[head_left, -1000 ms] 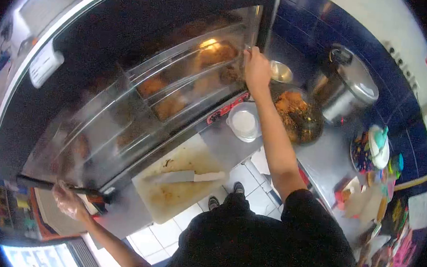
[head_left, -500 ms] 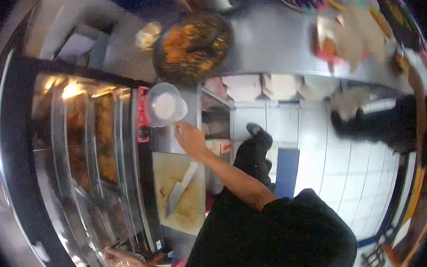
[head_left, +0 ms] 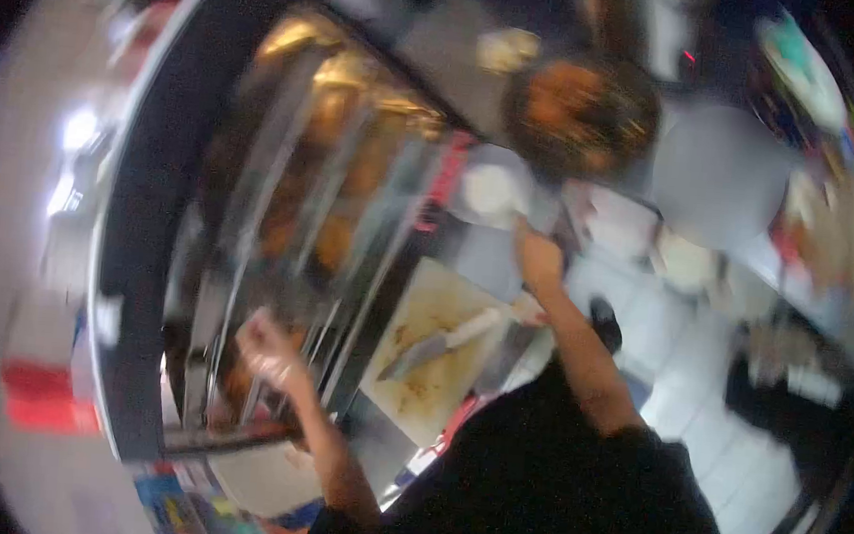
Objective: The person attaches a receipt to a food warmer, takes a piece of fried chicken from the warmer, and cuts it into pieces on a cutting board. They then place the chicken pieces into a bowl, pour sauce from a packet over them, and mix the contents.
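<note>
My right hand (head_left: 540,261) has its fingers closed at the near edge of a translucent plastic tub (head_left: 495,186) with a white base. The tub stands at the corner of the counter, against the warming cabinet. My left hand (head_left: 270,350), in a thin clear glove, is over the lower end of the glass-fronted cabinet (head_left: 386,274); motion smears its fingers, and I cannot tell what they hold. Between my arms lies a stained cutting board (head_left: 416,407), with a white-handled knife (head_left: 441,345) resting across it.
Trays of browned food (head_left: 334,240) sit under bright lamps inside the cabinet. Beyond the tub is a round dark platter (head_left: 584,114) of orange and shredded food. At the right, a person's dark sleeve (head_left: 786,416) reaches over the white tiled floor (head_left: 710,370).
The view has swung, shifting the cabinet and counter to the right. My left hand has moved up along the cabinet, away from its bottom end. My right hand stays at the tub.
</note>
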Motion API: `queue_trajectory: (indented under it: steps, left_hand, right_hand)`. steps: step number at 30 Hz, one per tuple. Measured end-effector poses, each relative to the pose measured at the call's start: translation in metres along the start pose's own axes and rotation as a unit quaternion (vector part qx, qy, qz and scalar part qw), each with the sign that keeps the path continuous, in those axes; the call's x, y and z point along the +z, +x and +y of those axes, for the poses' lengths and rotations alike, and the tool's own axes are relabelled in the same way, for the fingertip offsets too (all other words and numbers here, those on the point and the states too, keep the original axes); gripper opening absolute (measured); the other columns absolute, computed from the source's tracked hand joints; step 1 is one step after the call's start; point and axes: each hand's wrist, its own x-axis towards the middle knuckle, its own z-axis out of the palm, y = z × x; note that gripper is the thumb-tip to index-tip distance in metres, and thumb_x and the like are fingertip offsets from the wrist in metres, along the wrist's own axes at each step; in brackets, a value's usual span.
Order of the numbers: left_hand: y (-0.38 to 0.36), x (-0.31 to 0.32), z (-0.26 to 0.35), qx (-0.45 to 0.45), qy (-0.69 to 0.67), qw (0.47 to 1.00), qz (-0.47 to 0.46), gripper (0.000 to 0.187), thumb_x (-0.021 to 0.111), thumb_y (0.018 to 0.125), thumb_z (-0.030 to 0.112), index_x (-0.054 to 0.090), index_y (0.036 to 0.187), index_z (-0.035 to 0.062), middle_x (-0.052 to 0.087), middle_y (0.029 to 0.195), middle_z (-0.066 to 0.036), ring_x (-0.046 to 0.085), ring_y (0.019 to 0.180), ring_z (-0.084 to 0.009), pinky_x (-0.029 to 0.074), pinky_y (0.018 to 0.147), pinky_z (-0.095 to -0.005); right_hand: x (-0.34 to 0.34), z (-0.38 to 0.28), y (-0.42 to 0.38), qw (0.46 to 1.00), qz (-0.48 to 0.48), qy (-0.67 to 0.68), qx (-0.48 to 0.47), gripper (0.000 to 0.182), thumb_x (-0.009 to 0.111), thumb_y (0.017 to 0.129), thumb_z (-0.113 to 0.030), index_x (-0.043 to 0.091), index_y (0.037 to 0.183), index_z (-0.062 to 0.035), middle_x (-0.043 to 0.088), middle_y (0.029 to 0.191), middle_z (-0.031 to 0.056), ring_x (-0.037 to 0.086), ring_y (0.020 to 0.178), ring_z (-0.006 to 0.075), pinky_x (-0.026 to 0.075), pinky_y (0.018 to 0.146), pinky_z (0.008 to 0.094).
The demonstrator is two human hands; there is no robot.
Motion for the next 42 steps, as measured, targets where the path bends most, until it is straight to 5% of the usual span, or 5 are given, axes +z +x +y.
queue_trajectory:
  steps: [18, 25, 29, 31, 42]
  left_hand:
    - [-0.049, 0.041, 0.046, -0.154, -0.076, 0.98, 0.104, 0.019, 0.069, 0.091, 0.013, 0.052, 0.096, 0.0043, 0.056, 0.09, -0.007, 0.054, 0.081, -0.0191, 0.049, 0.083, -0.0329]
    - [-0.198, 0.245, 0.017, -0.062, -0.261, 0.888, -0.374, 0.023, 0.06, 0.09, 0.008, 0.063, 0.113, 0.0054, 0.065, 0.108, -0.018, 0.064, 0.101, -0.0314, 0.05, 0.09, -0.0429]
    - [-0.185, 0.283, 0.062, 0.099, -0.149, 0.905, -0.386, 0.037, 0.055, 0.096, 0.023, 0.055, 0.126, 0.0023, 0.063, 0.117, -0.027, 0.059, 0.108, -0.0454, 0.047, 0.095, -0.0521]
    - [-0.172, 0.282, 0.085, -0.012, -0.148, 0.899, -0.413, 0.05, 0.053, 0.097, 0.037, 0.053, 0.13, -0.0008, 0.062, 0.118, -0.028, 0.059, 0.111, -0.0444, 0.048, 0.095, -0.0504]
    - [-0.161, 0.34, 0.174, -0.212, 0.165, 0.877, -0.397, 0.123, 0.069, 0.057, 0.085, 0.039, 0.143, 0.0032, 0.047, 0.144, -0.016, 0.047, 0.132, -0.0316, 0.037, 0.105, -0.058]
  right_hand:
    - [-0.001, -0.002, 0.027, 0.971, -0.051, -0.149, -0.18, 0.041, 0.059, 0.091, -0.03, 0.053, 0.13, -0.0184, 0.07, 0.084, 0.0161, 0.07, 0.069, 0.0347, 0.057, 0.059, 0.0505]
    - [0.021, 0.007, 0.021, 0.974, 0.111, 0.191, 0.056, 0.034, 0.055, 0.095, -0.032, 0.055, 0.115, -0.0048, 0.068, 0.087, 0.0212, 0.07, 0.069, 0.0338, 0.056, 0.056, 0.0435]
    - [0.022, 0.011, 0.062, 0.927, 0.009, 0.296, 0.231, 0.035, 0.054, 0.098, -0.031, 0.052, 0.115, -0.0012, 0.067, 0.075, 0.0189, 0.067, 0.053, 0.0284, 0.053, 0.045, 0.0393]
    - [0.054, 0.036, 0.068, 0.911, -0.078, 0.36, 0.188, 0.039, 0.058, 0.093, -0.035, 0.056, 0.111, -0.0003, 0.068, 0.083, 0.0286, 0.071, 0.075, 0.0382, 0.055, 0.07, 0.047]
    - [-0.128, 0.096, -0.124, 0.816, -0.044, 0.516, 0.255, 0.027, 0.037, 0.095, -0.004, 0.047, 0.12, -0.0007, 0.06, 0.069, 0.013, 0.059, 0.05, 0.0191, 0.053, 0.046, 0.0315]
